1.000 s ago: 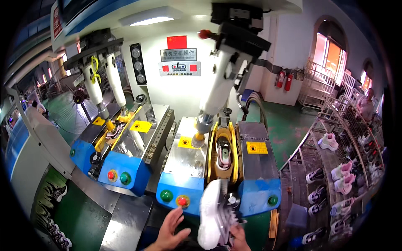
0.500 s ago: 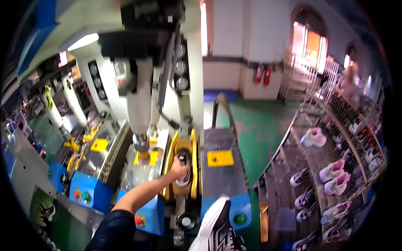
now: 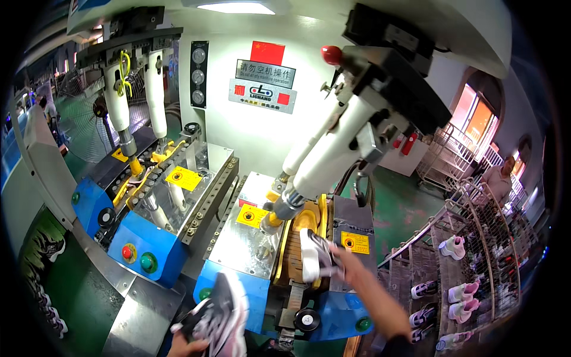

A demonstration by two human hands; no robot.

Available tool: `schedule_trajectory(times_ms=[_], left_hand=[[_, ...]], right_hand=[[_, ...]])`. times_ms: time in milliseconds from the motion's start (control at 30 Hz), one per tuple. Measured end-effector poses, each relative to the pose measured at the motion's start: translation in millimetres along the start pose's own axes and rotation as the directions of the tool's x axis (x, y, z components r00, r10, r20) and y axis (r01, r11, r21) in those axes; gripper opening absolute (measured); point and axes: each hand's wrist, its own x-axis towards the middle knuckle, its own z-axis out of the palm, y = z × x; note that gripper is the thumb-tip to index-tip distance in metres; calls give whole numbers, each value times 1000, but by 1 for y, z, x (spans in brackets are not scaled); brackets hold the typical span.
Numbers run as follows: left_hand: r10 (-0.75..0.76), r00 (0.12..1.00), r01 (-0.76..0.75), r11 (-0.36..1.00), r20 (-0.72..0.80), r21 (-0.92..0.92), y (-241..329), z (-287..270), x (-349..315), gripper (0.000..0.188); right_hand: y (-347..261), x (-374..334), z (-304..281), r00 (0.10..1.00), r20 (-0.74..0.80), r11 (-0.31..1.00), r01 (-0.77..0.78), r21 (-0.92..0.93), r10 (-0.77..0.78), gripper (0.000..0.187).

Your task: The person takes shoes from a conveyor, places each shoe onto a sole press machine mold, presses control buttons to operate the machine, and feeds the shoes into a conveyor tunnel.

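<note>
My left hand [image 3: 185, 345] is at the lower edge, closed on a black and white sneaker [image 3: 221, 321] whose white sole shows along its right side. My right hand [image 3: 352, 266] reaches in from the lower right and grips a second sneaker [image 3: 324, 259], turned on its side with the white sole facing left. That sneaker hangs over the press cradle [image 3: 291, 253], a slot with a brown ribbed bed between yellow pads. Part of each sneaker is blurred by motion.
White press arms [image 3: 330, 157] with a metal tip slant down beside the cradle. A second press station [image 3: 160, 208] stands left, with a red button [image 3: 128, 253] and a green button [image 3: 148, 262]. A wire rack of shoes [image 3: 455, 279] is at right; a person [image 3: 498, 181] stands behind it.
My left hand has lifted a sneaker out of the cradle and drawn it back to the lower edge. My right hand has come into view with the other sneaker over the cradle. The view has swung left.
</note>
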Motion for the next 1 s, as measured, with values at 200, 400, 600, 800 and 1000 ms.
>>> schedule_trajectory(times_ms=[200, 400, 600, 800, 1000], left_hand=[[-285, 913, 178, 922, -292, -343, -58, -37, -26, 44], [-375, 847, 198, 880, -376, -432, -62, -32, -6, 39], [-456, 824, 269, 837, -336, -477, -64, -38, 24, 35], [-520, 826, 318, 750, -219, -581, -84, -68, 9, 31], [-518, 850, 396, 748, -96, -533, -57, -88, -4, 38]], right_hand=[[32, 139, 14, 679, -380, 450, -82, -889, -628, 50], [27, 145, 16, 780, -177, 324, 35, -945, -600, 53], [49, 157, 31, 625, -172, 302, 108, -947, -762, 59], [62, 136, 30, 625, -208, 304, 50, -951, -753, 59], [48, 56, 34, 669, -61, -124, -225, -966, -741, 33]])
